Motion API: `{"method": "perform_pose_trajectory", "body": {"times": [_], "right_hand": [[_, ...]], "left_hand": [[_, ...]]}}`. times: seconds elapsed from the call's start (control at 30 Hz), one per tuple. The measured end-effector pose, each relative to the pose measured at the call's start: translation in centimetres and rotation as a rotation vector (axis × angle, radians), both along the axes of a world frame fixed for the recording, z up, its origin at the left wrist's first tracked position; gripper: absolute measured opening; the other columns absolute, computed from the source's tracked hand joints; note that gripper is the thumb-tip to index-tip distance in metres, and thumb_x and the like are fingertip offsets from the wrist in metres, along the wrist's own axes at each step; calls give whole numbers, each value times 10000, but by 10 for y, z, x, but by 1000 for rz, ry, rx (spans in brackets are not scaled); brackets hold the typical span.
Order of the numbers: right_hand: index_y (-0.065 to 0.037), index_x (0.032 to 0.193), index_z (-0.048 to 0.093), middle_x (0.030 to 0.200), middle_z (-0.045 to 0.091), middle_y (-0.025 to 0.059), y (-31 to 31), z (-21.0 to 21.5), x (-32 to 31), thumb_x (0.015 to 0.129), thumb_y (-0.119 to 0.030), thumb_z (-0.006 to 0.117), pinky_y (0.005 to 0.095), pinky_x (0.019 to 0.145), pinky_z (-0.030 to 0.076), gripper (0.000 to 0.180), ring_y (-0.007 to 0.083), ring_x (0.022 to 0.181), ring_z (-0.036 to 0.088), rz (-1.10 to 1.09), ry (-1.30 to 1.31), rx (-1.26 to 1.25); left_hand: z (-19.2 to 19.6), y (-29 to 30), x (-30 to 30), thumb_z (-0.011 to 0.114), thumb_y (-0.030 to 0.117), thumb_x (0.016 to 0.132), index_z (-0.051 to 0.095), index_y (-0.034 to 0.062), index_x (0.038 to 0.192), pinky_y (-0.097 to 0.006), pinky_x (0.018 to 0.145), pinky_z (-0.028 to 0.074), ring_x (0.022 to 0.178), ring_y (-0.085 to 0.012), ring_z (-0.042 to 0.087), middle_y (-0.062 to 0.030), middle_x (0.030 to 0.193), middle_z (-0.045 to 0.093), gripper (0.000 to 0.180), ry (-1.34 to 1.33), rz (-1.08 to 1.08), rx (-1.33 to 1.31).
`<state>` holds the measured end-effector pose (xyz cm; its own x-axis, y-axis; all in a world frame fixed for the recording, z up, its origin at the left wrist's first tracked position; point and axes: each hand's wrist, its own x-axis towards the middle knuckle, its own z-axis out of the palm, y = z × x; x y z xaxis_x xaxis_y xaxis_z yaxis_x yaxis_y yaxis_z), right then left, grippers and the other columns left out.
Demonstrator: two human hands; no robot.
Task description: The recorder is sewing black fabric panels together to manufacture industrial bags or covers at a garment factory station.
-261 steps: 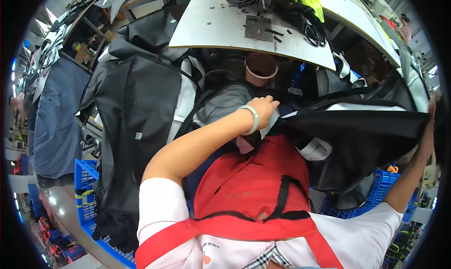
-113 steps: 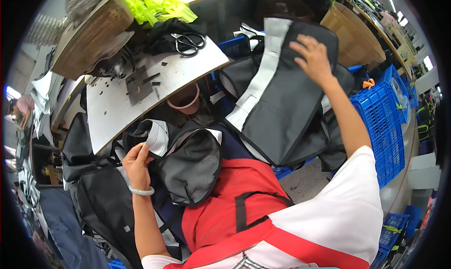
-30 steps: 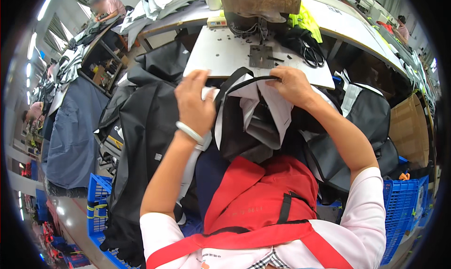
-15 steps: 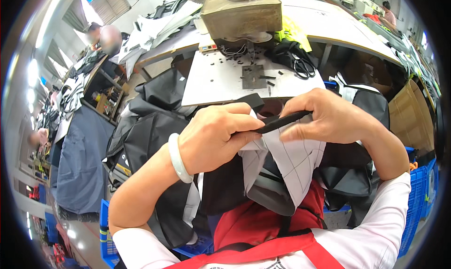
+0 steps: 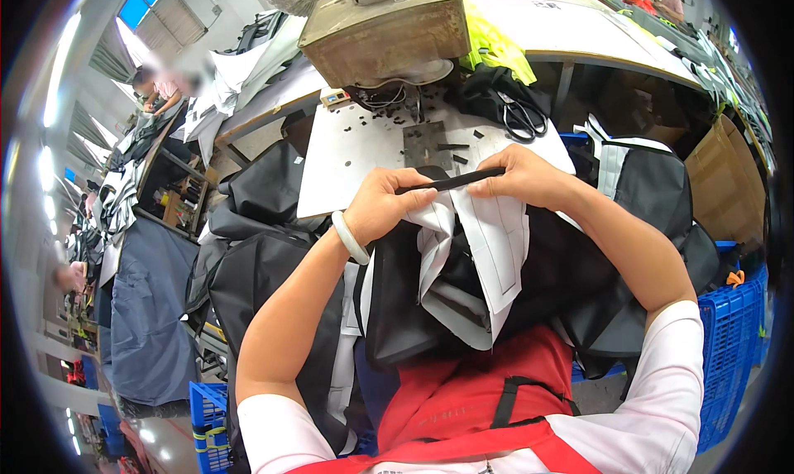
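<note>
A black strap [image 5: 455, 181] stretches between my two hands in front of the sewing machine [image 5: 385, 40]. Its left end is pinched by my left hand [image 5: 385, 205], with a pale bangle at that wrist. My right hand [image 5: 529, 174] grips the other end between thumb and fingers. Below the strap hangs a black fabric piece [image 5: 571, 255] with a white, line-marked backing [image 5: 494, 251], folded open over my lap. Part of the strap is hidden under my fingers. Beyond my hands lies the white machine table [image 5: 335, 168] with a metal plate [image 5: 427, 143].
Black-handled scissors [image 5: 523, 120] rest by a black cloth at the table's right, near bright yellow fabric [image 5: 496, 40]. Black scraps dot the tabletop. Black fabric pieces [image 5: 265, 284] pile at my left. Blue crates [image 5: 732, 342] stand at both sides. A person [image 5: 157, 89] works far left.
My hands have moved apart and away from me, toward the table, drawing the strap out between them. The white-backed fabric has shifted with them. My view has turned slightly.
</note>
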<state>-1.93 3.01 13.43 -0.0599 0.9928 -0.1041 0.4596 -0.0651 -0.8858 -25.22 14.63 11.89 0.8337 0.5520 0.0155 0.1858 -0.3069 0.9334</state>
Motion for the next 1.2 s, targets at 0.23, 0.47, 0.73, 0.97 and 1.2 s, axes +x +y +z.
{"method": "perform_pose_trajectory", "body": {"times": [0.23,0.47,0.73,0.97,1.2], "right_hand": [[8,1014,728,877,695,71,60,-18,14,806,-285,754,290,771,470,360,128,802,589,-2,134,-86],[24,1089,708,887,677,41,107,-27,21,816,-291,749,268,756,450,419,103,812,561,-11,75,-61],[78,1129,661,968,694,77,129,-36,31,831,-241,742,261,825,493,445,120,862,632,13,206,-110],[69,1125,666,967,695,76,135,-37,34,831,-238,748,257,804,496,433,118,853,634,-5,185,-86],[52,1104,679,960,700,66,152,-39,41,832,-260,751,251,808,493,420,110,843,634,15,195,-109]], "left_hand": [[-15,53,15,693,127,858,715,-31,989,-235,752,449,788,-88,558,-14,867,668,207,8,80,-39],[-18,88,25,729,138,821,720,-38,985,-229,715,430,764,-89,551,-11,807,662,241,94,222,-54],[-25,105,36,727,139,837,720,-46,1007,-230,715,435,754,-86,543,-11,810,659,251,109,291,-30],[-26,112,40,737,152,831,717,-53,1026,-229,746,440,774,-95,553,-22,828,666,284,117,292,9],[-29,129,40,743,158,826,711,-57,1050,-226,761,441,789,-95,562,-30,842,675,312,75,264,8]]}}
